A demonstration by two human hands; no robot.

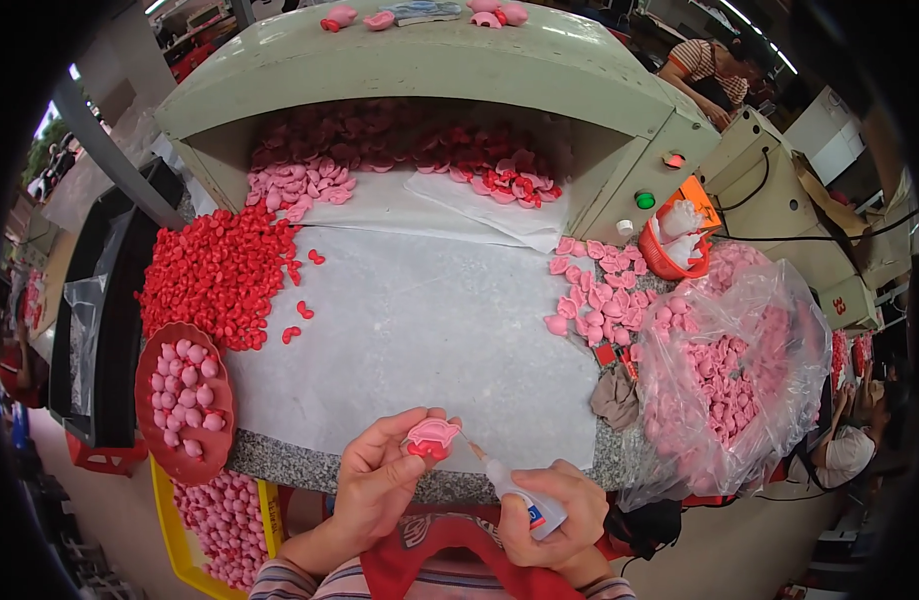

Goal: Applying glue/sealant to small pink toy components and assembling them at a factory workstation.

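Note:
Between the fingertips of my left hand (377, 482) is a small pink plastic shell (436, 431), its hollow side showing, with a red piece (427, 449) along its lower edge. My right hand (571, 510) grips a translucent glue bottle (501, 478) with a thin needle nozzle. The bottle tilts to the left, and the nozzle tip is close to the shell's right side; I cannot tell whether they touch. Both hands are over the near edge of a white paper sheet (419, 340) on the speckled table.
Left are a heap of red pieces (214, 275), a dish (224, 380) of pink balls and a yellow crate (169, 520). Right lie loose pink shells (599, 300), a grey cloth (615, 397), a plastic bag (669, 420) and a red basket (659, 262). A green machine (419, 60) stands behind.

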